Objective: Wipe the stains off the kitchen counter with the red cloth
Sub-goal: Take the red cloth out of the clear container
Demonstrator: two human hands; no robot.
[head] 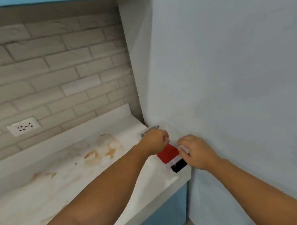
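Both hands, left (154, 140) and right (196, 151), pinched the red cloth (168, 153) in its clear holder (172, 163) beside the wall (228, 73); tugging could spill the holder off the bench (45, 186).

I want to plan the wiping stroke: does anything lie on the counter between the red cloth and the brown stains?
Nothing visible does. The red cloth sits at the counter's right end between both hands; the left hand is nearest the stains.

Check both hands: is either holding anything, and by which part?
Both hands are at the red cloth in a clear holder by the wall. The left hand is at its far edge, the right hand at its near-right edge. A firm hold cannot be told.
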